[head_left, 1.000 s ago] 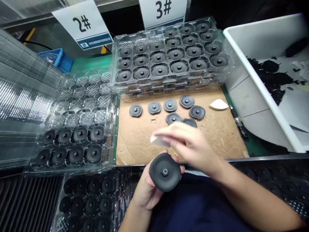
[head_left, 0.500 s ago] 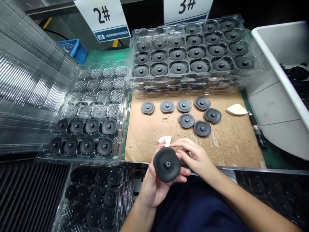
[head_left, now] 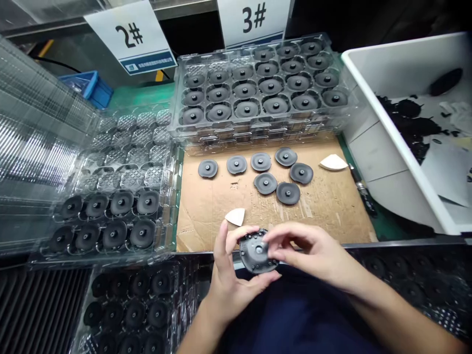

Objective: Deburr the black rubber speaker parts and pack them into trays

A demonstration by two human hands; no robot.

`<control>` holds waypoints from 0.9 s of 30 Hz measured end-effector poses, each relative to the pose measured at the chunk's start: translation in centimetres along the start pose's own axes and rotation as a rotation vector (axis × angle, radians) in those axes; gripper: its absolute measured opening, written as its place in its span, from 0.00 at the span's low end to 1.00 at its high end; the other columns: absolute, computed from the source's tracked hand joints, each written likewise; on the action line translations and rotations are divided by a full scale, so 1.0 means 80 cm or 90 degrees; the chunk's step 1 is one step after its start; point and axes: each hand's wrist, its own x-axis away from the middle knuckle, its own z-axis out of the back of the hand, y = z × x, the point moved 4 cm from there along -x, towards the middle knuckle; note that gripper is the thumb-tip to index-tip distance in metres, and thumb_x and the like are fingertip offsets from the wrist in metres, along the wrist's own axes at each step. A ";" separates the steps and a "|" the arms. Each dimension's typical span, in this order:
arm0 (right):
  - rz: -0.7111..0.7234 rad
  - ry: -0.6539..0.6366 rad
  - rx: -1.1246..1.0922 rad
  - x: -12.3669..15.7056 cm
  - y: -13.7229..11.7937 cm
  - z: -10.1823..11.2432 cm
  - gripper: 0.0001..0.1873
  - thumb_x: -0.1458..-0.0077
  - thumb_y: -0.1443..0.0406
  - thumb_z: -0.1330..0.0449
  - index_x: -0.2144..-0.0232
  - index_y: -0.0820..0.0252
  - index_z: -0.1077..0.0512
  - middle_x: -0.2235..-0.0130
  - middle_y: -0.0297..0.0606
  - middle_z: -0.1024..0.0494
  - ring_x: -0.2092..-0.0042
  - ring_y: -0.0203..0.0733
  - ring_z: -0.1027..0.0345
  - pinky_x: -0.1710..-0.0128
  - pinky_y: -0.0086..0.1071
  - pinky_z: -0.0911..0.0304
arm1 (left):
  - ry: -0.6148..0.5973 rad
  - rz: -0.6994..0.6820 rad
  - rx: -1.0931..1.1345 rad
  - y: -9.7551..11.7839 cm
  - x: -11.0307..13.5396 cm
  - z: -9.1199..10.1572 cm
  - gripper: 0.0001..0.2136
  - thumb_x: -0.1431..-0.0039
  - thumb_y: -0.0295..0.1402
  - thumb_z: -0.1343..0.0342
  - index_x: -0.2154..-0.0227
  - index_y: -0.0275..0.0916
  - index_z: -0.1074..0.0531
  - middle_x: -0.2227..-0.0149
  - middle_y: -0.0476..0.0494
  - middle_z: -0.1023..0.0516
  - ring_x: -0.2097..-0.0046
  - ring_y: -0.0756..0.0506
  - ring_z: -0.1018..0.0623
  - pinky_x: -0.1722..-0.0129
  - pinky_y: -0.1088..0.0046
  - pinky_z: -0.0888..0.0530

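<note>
**Close grip, careful count**

The person's left hand (head_left: pixel 228 290) lies open and palm up, fingers spread beneath a round dark grey disc (head_left: pixel 257 251), with the thumb raised just beside its rim. The right hand (head_left: pixel 313 250) is curled narrow, its fingertips (head_left: pixel 275 248) resting on the disc's upturned face, which shows a central hub and small studs near the edge. Together the hands hold the disc just off the front edge of a brown corrugated cardboard sheet (head_left: pixel 324 221).

The hold looks sound: support from beneath leaves the face open, and light fingertip pressure should keep the disc steady without bending its rim.

Seven loose grey discs (head_left: pixel 260 161) lie on the cardboard. Beside them are two cream-white wedge-shaped pieces: one (head_left: pixel 235 216) near the hands, the other (head_left: pixel 334 162) at the far right. A black-handled tool (head_left: pixel 363 194) lies just past that corner. The far clear plastic tray (head_left: pixel 254 132) holds roughly twenty-one discs, though its back row is hard to count. The left clear plastic tray (head_left: pixel 171 231) holds eight in two rows of four, with empty pockets behind. A lower front tray (head_left: pixel 180 295) holds at least ten, partly hidden. Black scraps (head_left: pixel 409 123) lie in a white plastic bin (head_left: pixel 354 98).
</note>
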 end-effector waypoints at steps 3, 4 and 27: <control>-0.053 -0.150 -0.063 -0.006 -0.007 -0.001 0.07 0.50 0.67 0.36 0.66 0.60 0.24 0.70 0.32 0.24 0.70 0.30 0.34 0.69 0.23 0.40 | -0.021 0.096 0.057 -0.001 0.002 -0.005 0.48 0.52 0.35 0.36 0.38 0.54 0.65 0.52 0.44 0.29 0.51 0.43 0.28 0.46 0.57 0.34; -0.067 -0.180 -0.093 -0.008 -0.008 0.000 0.07 0.51 0.67 0.36 0.66 0.61 0.24 0.70 0.32 0.24 0.69 0.30 0.33 0.68 0.23 0.39 | -0.031 0.126 0.079 -0.002 0.003 -0.006 0.47 0.53 0.37 0.35 0.38 0.55 0.64 0.53 0.45 0.28 0.52 0.43 0.27 0.46 0.57 0.35; -0.113 -0.217 -0.132 0.012 -0.007 0.027 0.07 0.55 0.69 0.34 0.69 0.63 0.23 0.71 0.33 0.22 0.69 0.31 0.28 0.66 0.22 0.35 | -0.178 0.221 0.085 0.009 -0.014 -0.028 0.50 0.61 0.40 0.32 0.39 0.58 0.60 0.56 0.49 0.25 0.54 0.44 0.26 0.46 0.58 0.36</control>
